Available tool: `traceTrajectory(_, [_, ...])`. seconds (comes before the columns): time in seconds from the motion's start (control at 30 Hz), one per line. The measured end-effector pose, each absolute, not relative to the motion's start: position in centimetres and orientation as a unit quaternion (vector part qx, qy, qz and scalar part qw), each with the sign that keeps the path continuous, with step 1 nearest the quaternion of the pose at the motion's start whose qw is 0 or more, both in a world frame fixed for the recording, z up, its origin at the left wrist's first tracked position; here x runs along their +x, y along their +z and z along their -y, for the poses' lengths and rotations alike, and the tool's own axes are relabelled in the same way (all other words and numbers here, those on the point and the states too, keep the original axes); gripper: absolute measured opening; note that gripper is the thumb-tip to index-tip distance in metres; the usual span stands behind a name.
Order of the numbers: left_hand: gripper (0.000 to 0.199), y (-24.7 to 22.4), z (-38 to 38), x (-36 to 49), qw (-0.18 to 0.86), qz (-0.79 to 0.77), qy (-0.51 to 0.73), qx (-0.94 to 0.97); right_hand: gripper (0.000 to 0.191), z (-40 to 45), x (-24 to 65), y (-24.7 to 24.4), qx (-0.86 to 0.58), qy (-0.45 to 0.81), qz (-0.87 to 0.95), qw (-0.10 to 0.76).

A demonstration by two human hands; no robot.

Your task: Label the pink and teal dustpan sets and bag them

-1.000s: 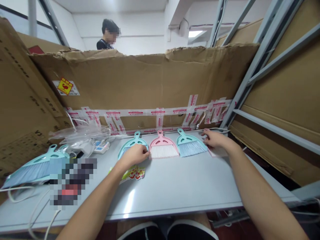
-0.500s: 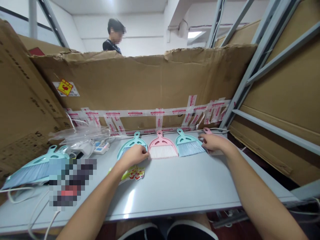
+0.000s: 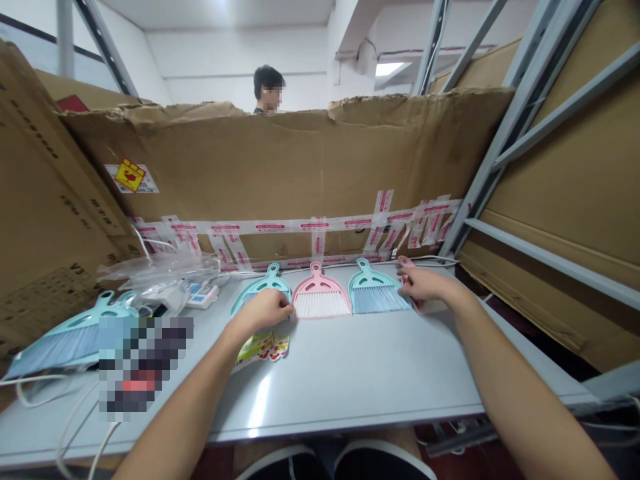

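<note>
Four-in-a-row dustpan-and-brush sets stand along the back of the table, alternating teal and pink. My left hand (image 3: pixel 269 307) lies over the front of the leftmost teal dustpan (image 3: pixel 250 289), its fingers curled at that pan's right edge beside a pink dustpan (image 3: pixel 315 285) with white bristles. To the right of that is another teal dustpan (image 3: pixel 363 272) with a blue brush. At the right end, my right hand (image 3: pixel 421 285) has its fingers closed on the left side of a pink dustpan (image 3: pixel 406 262), which it mostly covers.
A colourful printed card (image 3: pixel 265 348) lies below my left wrist. Further left are another teal dustpan set (image 3: pixel 75 337), clear plastic wrapping (image 3: pixel 165 270), a power strip (image 3: pixel 201 295) and white cables. A taped cardboard wall (image 3: pixel 300 167) closes the back; a person (image 3: pixel 267 87) is beyond it.
The left teal and neighbouring pink dustpans have shifted slightly left with my left hand. The second teal one has turned straighter. The rightmost pink dustpan has moved left. The person beyond moved right.
</note>
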State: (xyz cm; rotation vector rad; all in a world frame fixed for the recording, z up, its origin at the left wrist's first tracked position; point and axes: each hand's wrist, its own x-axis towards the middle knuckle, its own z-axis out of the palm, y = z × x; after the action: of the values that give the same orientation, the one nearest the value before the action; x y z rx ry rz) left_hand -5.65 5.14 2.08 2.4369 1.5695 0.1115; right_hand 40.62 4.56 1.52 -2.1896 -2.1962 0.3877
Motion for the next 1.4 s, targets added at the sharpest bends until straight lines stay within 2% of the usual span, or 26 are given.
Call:
traceTrajectory(0.07, [0.03,1.8,-5.2,-5.6,0.108,-0.542,0.04,0.833,0.056,-4.7,40.5,1.4,-0.701,0.118,0.703,0.018])
traceTrajectory(0.4, [0.017,2.1,-4.7,-5.5,0.14,-0.522,0.041,0.84,0.061,-4.3,40.5,1.3,-0.687,0.097,0.719,-0.019])
traceTrajectory(0.8, [0.019,2.0,-4.6,-5.4,0.123,-0.543,0.027,0.83,0.065,-4.4,40.6,0.8,-0.686,0.101,0.72,-0.007])
traceTrajectory(1.03, [0.023,2.3,-4.8,-5.5,0.116,-0.527,0.039,0.841,0.076,-4.2,40.6,1.2,-0.685,0.111,0.72,-0.007])
traceTrajectory(1.13, [0.033,2.7,-5.2,-5.7,0.114,-0.533,0.086,0.834,0.077,-4.3,41.0,1.5,-0.692,0.102,0.714,0.034])
traceTrajectory(1.23, [0.043,3.2,-5.9,-6.4,0.097,-0.563,0.154,0.806,0.059,-4.7,41.2,1.8,-0.698,0.06,0.706,0.101])
traceTrajectory(1.3, [0.04,3.5,-6.5,-7.2,0.074,-0.584,0.191,0.785,0.049,-4.9,40.9,1.8,-0.702,0.033,0.698,0.134])
traceTrajectory(1.4, [0.034,3.9,-7.1,-8.6,0.046,-0.608,0.21,0.764,0.046,-5.1,40.1,1.5,-0.696,0.022,0.7,0.16])
